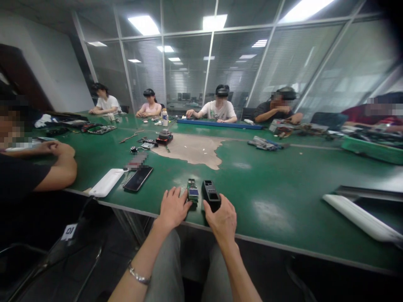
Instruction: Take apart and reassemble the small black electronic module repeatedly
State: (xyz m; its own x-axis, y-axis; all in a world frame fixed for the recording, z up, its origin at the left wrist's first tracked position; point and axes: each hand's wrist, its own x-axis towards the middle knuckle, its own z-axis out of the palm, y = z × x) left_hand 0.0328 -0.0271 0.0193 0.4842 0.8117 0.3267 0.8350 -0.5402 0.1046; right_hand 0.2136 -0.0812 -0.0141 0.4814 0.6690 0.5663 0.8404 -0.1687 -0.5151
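I'm resting my left hand [173, 208] open on the green table [277, 176], fingers just beside the circuit board [193, 191]; my right hand [222, 221] is curling against the black casing [210, 195], grip unclear, both items lying near the table edge.

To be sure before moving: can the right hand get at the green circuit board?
Probably, though indirectly: the black casing stands between the right hand and the green circuit board, so it must pass over or around.
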